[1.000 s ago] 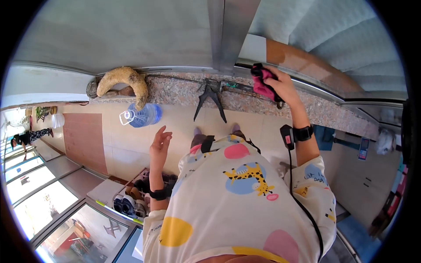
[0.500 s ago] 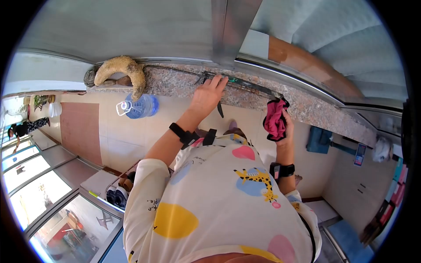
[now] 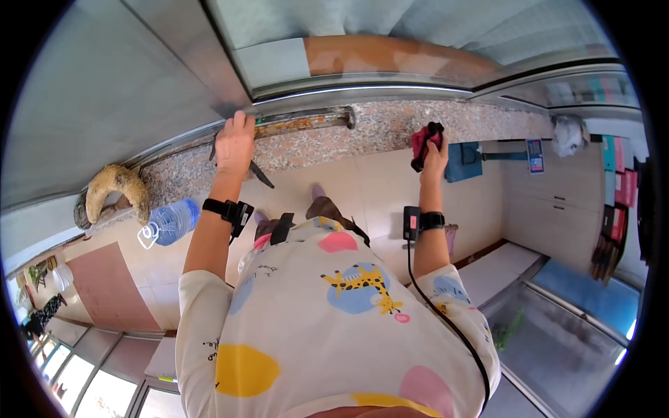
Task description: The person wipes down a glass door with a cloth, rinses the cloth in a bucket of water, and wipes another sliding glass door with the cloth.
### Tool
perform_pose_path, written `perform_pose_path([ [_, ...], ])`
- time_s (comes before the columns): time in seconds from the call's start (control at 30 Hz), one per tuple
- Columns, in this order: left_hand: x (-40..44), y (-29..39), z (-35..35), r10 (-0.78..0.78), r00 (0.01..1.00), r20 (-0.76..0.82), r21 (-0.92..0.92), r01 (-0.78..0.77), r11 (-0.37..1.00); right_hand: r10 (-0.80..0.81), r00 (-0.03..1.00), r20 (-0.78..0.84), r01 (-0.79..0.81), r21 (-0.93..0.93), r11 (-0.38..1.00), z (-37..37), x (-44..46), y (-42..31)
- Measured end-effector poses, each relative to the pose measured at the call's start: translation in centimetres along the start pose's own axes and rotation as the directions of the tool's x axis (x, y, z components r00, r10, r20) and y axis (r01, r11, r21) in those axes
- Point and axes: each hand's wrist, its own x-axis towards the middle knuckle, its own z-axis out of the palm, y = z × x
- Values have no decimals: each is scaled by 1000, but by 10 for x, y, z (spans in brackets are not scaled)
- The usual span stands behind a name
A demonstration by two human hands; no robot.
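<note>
My left hand is closed around one end of a long, dark metal tool with rusty patches and a bent far end. The tool lies along the granite ledge by the window frame. A dark tapered piece sticks out below my left hand over the ledge's front edge; its exact link to the tool is hidden by my fingers. My right hand grips a crumpled dark pink cloth with black edging, at the ledge's front edge. The two hands are well apart.
A tan crescent-shaped object rests at the ledge's left end. Below it stands a large clear-blue water bottle. To the right are a teal bag, a plastic bag and folders. Another person is far left.
My view has swung to the right along the ledge. My right hand has carried the pink cloth rightward, away from the tool's end. My left hand remains on the tool.
</note>
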Motion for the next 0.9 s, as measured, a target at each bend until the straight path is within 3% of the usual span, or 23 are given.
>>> perform_pose_path([
  [0.03,0,0,1,-13,1000,-4,-2,13,1000,-43,999,19,45,-123,991,0,16,29],
  [0.07,-1,1,5,-30,1000,-10,29,30,999,-429,899,84,420,-437,795,11,9,37],
  [0.13,-4,2,8,-64,998,-1,14,64,998,-529,786,319,594,-625,506,36,-35,9],
  [0.23,-12,1,6,-64,996,58,-64,68,996,-544,675,498,737,-476,480,43,-61,-10],
  [0.33,-14,2,3,-62,994,88,-85,70,994,-505,703,501,710,-536,457,15,-22,0],
  [0.43,-11,9,-6,-79,988,132,-75,89,993,-568,798,202,513,-721,466,-17,55,22],
  [0.53,-12,14,-14,-58,988,146,-60,68,996,-536,843,37,346,-801,489,-30,90,32],
  [0.6,-13,29,-26,-206,968,145,-3,208,978,-533,836,135,436,-752,494,-16,59,23],
  [0.67,-18,41,-39,-263,955,140,-27,269,963,-532,764,366,636,-569,522,-8,11,16],
  [0.7,-24,43,-44,-331,930,158,-92,348,933,-527,769,362,630,-568,530,-10,0,16],
  [0.73,-31,43,-47,-398,899,183,-156,426,891,-527,689,497,725,-491,484,-14,-9,17],
  [0.77,-41,40,-48,-371,914,165,-104,390,915,-523,585,620,808,-392,440,-17,-11,18],
  [0.8,-50,38,-50,-377,912,163,-89,394,915,-526,582,621,810,-379,448,-21,2,20],
  [0.87,-70,36,-55,-410,891,193,-88,432,898,-558,678,478,716,-600,357,-41,55,29],
  [0.9,-85,31,-53,-408,896,173,-96,428,899,-546,746,381,626,-679,383,-53,83,35],
])
